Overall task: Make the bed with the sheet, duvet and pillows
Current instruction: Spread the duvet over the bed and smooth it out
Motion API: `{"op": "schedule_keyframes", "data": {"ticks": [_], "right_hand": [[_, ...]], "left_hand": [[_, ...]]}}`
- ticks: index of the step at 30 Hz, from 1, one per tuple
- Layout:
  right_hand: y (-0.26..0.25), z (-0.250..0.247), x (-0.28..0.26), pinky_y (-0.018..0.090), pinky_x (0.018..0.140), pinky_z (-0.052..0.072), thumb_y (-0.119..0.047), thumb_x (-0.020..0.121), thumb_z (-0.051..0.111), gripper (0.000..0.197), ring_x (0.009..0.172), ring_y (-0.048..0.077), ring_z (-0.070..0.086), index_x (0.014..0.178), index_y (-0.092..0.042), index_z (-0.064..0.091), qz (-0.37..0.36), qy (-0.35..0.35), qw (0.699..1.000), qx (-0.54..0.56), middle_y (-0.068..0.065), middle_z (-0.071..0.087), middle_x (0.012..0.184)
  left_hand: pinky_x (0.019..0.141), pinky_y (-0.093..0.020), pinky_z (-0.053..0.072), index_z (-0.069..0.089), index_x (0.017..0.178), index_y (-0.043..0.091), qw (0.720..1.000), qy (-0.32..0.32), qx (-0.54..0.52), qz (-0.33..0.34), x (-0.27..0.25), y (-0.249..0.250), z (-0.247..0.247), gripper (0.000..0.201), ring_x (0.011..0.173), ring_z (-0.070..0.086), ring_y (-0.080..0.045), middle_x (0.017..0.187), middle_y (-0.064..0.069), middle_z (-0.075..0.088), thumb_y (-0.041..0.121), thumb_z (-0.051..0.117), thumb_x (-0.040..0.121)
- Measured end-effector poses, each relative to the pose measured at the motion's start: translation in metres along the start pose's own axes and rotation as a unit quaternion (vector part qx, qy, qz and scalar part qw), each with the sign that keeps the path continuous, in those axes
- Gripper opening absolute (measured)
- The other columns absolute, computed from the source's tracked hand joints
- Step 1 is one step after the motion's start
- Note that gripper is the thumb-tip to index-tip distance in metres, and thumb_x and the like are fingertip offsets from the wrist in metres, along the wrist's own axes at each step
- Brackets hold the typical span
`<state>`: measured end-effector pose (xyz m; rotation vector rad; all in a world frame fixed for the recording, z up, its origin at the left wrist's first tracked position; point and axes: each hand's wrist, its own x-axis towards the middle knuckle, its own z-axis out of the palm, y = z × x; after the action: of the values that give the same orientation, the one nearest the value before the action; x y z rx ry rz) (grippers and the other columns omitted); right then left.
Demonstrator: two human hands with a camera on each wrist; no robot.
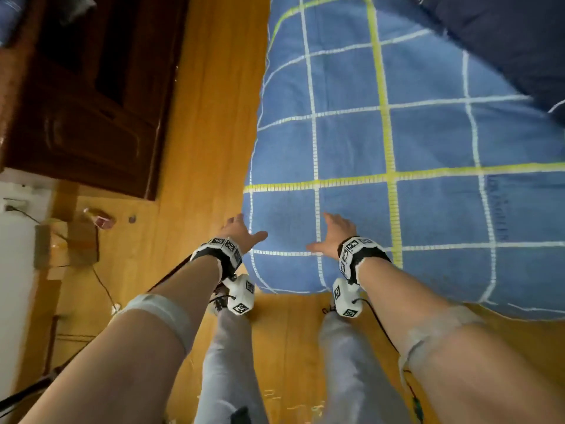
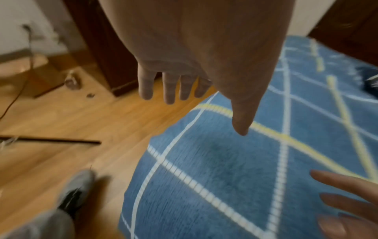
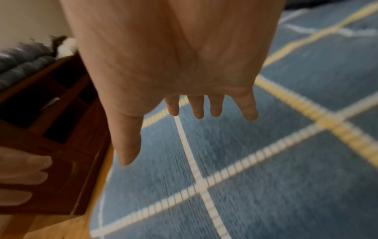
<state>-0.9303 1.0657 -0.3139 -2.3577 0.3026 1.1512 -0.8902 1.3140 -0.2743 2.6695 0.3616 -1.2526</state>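
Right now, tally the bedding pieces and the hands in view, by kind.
Blue checked covers: 1
Dark navy bedding pieces, top right corner of the head view: 1
Hands, left hand and right hand, both with fingers spread, holding nothing: 2
Total: 4

The blue checked plush duvet (image 1: 397,142) spreads before me to the right, its near left corner hanging over the yellow wooden floor (image 1: 208,117). My left hand (image 1: 241,232) is at that corner's edge, my right hand (image 1: 331,237) just right of it. A dark wooden cabinet (image 1: 91,96) stands far left.
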Motion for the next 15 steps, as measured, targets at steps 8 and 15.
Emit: {"op": "schedule_keyframes", "data": {"ticks": [8, 15], "right_hand": [[-0.001, 0.135, 0.076, 0.077, 0.106, 0.006, -0.080, 0.050, 0.073, 0.147, 0.145, 0.037, -0.025, 0.147, -0.038, -0.029, 0.105, 0.069, 0.986, -0.110, 0.005, -0.031, 0.158], [-0.053, 0.129, 0.067, 0.075, 0.107, 0.018, -0.068, 0.064, 0.076, 0.131, 0.147, 0.036, -0.021, 0.148, -0.044, -0.022, 0.130, 0.032, 0.987, -0.085, 0.001, -0.030, 0.159]], "left_hand": [[0.097, -0.037, 0.050, 0.050, 0.129, 0.009, 0.925, -0.045, -0.376, -0.021, 0.174, -0.048, 0.134, 0.109, 0.109, 0.060, -0.012, 0.126, 0.005, 0.059, 0.065, 0.089, 0.045], [0.086, -0.046, 0.054, 0.062, 0.117, 0.005, 0.960, -0.047, -0.271, 0.050, 0.158, -0.071, 0.060, 0.064, 0.103, 0.063, -0.032, 0.116, -0.010, 0.067, 0.049, 0.079, 0.073]]}}
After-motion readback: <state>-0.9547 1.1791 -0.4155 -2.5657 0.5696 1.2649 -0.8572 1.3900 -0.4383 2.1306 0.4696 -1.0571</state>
